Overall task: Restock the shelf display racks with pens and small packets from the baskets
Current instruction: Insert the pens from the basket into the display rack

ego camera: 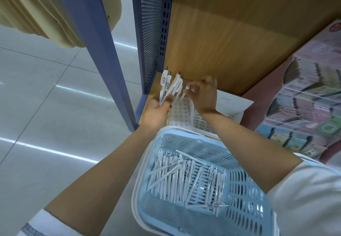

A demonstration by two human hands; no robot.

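White pens (170, 86) bunched in left hand (156, 112); right hand (203, 95) pinches single pen (185, 93) over rack (180, 110); blue basket (212, 149) below holds more

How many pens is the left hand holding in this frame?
4 pens by the ends that show, fanned up from the left hand: two on the fan's left, two on its right, toward the right hand, which pinches a single pen. Others may hide behind.
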